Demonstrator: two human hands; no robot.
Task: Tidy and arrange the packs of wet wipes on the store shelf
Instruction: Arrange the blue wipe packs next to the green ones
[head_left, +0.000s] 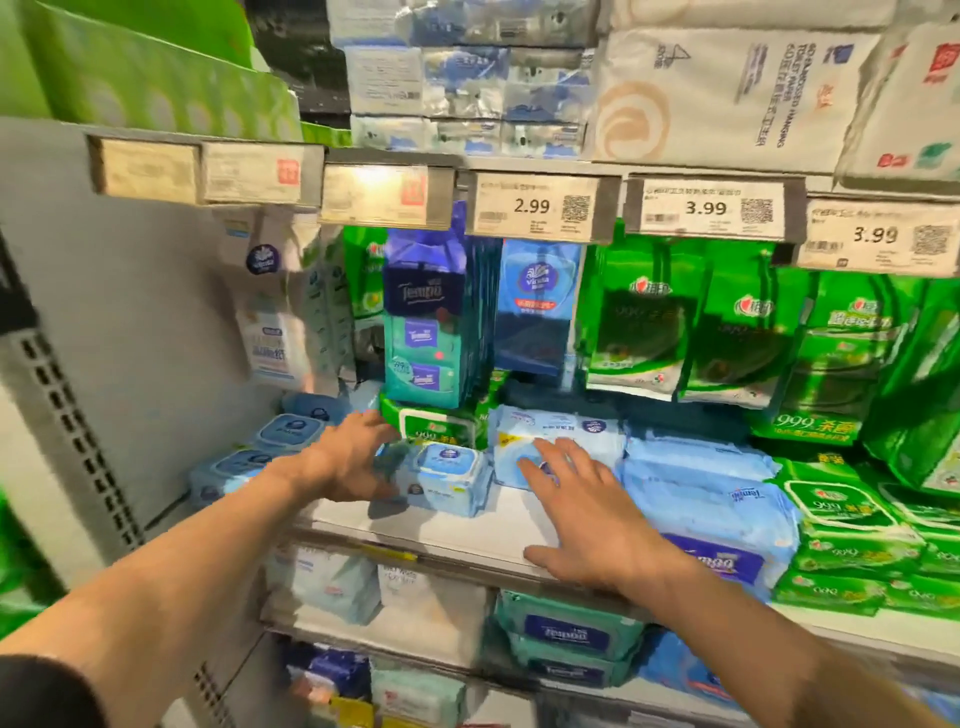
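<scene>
A small light-blue wipes pack with a flip lid (451, 478) stands on the white shelf (467, 530). My left hand (353, 457) is at its left side, fingers curled around it. My right hand (582, 499) lies flat and open, fingertips on a wide pale-blue wipes pack (561, 436) just right of the small one. Two more lidded blue packs (270, 447) lie at the shelf's left end. A green wipes pack (436, 423) sits behind the small pack.
Blue Tempo packs (711, 509) and green packs (852, 525) fill the shelf to the right. Upright Tempo tissue packs (426, 332) and hanging green bags (644, 322) stand behind. Price tags (535, 208) line the shelf above. More packs sit on the lower shelf (566, 634).
</scene>
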